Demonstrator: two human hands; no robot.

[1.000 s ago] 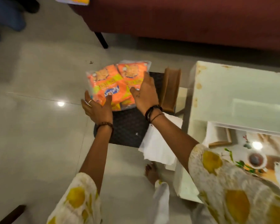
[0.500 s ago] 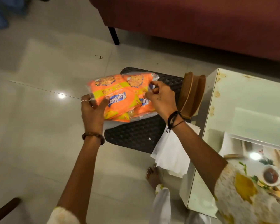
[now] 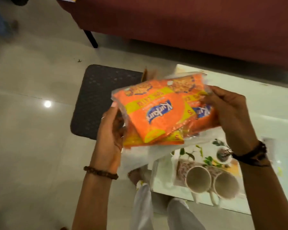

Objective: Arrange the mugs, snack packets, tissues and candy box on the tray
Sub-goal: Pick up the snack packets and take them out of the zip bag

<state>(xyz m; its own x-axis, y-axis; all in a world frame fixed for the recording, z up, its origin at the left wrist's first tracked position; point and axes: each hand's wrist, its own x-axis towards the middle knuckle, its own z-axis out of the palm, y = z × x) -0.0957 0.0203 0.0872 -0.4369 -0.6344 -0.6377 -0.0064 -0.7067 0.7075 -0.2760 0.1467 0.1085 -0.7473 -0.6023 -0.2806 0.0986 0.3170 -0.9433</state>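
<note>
One head-worn wide-angle camera looks steeply down and forward from standing height, close above the person's raised forearms. The pale tiled floor (image 3: 32,146) fills the 9 o'clock side, the white glossy bench (image 3: 264,105) the 3 o'clock side, a dark red sofa (image 3: 189,27) at 12 o'clock (no second view shares this).

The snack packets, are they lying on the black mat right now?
No, both hands hold the snack packets up, clear of the black mat.
</note>
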